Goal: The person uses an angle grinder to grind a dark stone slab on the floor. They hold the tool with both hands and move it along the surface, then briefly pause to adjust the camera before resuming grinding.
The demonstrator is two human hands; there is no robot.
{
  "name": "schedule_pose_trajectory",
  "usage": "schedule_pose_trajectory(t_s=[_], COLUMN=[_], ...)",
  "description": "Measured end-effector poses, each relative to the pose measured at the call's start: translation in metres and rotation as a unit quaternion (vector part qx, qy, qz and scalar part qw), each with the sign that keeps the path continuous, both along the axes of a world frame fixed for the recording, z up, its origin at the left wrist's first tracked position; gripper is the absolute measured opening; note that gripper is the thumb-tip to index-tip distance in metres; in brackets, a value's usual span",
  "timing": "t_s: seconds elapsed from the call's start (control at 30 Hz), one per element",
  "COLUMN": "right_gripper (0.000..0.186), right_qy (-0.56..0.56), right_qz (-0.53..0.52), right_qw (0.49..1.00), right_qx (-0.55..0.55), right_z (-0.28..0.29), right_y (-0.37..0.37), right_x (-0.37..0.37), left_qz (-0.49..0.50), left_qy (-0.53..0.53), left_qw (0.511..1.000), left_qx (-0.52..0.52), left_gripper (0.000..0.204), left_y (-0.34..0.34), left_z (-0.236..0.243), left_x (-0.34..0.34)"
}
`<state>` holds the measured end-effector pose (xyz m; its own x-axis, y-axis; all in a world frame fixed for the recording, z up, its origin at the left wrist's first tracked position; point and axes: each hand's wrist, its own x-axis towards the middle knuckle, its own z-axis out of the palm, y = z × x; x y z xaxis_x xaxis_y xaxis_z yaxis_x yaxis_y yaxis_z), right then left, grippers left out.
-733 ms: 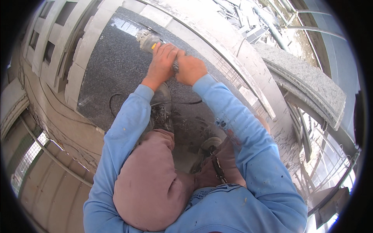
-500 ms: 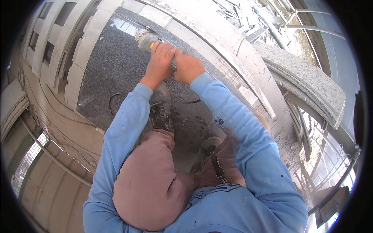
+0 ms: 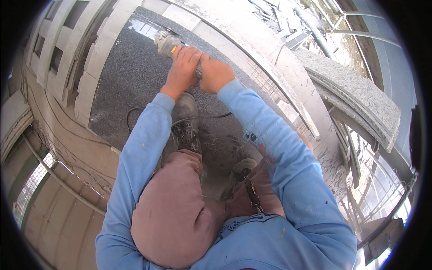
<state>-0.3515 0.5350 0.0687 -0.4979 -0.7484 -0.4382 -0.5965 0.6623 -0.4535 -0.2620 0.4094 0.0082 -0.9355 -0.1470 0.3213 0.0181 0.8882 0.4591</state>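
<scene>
Both my hands grip a grey angle grinder (image 3: 165, 42) with a yellow mark, held low over a dark speckled granite slab (image 3: 130, 76). My left hand (image 3: 182, 65) wraps the tool's body just behind the head. Behind it, my right hand (image 3: 215, 74) closes on the rear of the handle. The grinder's head sits near the slab's far edge. My left shoe (image 3: 185, 119) stands on the slab, and a black power cord (image 3: 135, 112) loops beside it.
A pale stone border (image 3: 92, 67) frames the slab on the left. A long light stone strip (image 3: 270, 81) runs along the right. A thick curved granite block (image 3: 360, 103) lies further right, with rubble (image 3: 288, 22) at the top.
The grinder and both hands have shifted slightly up toward the slab's far edge. The grip is unchanged.
</scene>
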Motion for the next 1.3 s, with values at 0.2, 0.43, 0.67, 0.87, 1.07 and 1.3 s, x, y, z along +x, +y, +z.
schedule_pose_trajectory(t_s=[0.2,0.43,0.67,0.87,1.07,1.3], right_gripper=[0.044,0.043,0.045,0.045,0.045,0.048], right_qy=[0.002,-0.013,-0.017,-0.018,-0.012,-0.005], right_qz=[-0.005,-0.001,0.000,0.001,0.001,0.000], right_qw=[1.000,1.000,1.000,1.000,1.000,1.000], right_qx=[-0.001,0.022,0.023,0.006,-0.009,0.007], right_z=[-0.004,0.005,0.002,-0.003,-0.006,0.001], right_y=[-0.007,-0.019,-0.029,-0.036,-0.040,-0.023], right_x=[-0.001,-0.004,-0.005,-0.007,-0.007,-0.001], left_qz=[0.002,-0.001,0.000,-0.002,-0.005,0.001], left_qy=[0.003,-0.012,-0.007,-0.017,-0.016,-0.016], left_qw=[1.000,1.000,1.000,0.999,0.999,1.000], left_qx=[0.004,-0.007,-0.015,-0.028,-0.031,-0.007], left_gripper=[0.056,0.059,0.058,0.054,0.053,0.058], left_y=[-0.006,-0.017,-0.027,-0.036,-0.042,-0.023], left_z=[-0.001,-0.005,-0.008,-0.011,-0.010,-0.002], left_x=[-0.002,-0.002,-0.003,-0.005,-0.005,-0.001])
